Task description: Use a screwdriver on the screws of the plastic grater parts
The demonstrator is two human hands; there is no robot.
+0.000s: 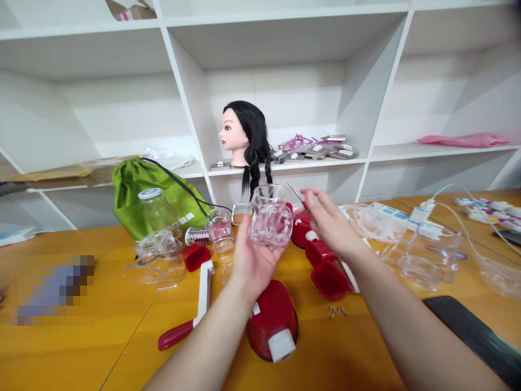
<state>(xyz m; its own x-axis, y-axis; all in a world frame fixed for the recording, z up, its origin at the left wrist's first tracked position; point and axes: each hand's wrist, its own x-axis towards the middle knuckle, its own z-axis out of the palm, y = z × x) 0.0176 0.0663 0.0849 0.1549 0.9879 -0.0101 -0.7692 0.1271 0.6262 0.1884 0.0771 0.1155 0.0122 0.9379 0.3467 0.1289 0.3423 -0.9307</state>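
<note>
My left hand (258,266) is closed around a clear plastic housing (271,220) with a short side tube, holding it above the table. To its right, my right hand (331,225) grips a screwdriver (297,194), its metal shaft pointing up and left beside the housing. Most of the screwdriver's handle is hidden by the fingers. Below my left hand lies a red plastic base (272,315) with a white tab. A white crank (204,293) with a red grip rests to the left. Several small screws (337,311) lie under my right forearm.
Red hopper pieces (330,279), a metal grater drum (197,236), a glass jar (152,209) and a green drawstring bag (134,190) stand around. At right are clear plastic parts (423,266), a black phone-like slab (468,331) and cables. A mannequin head (236,136) sits on the shelf behind.
</note>
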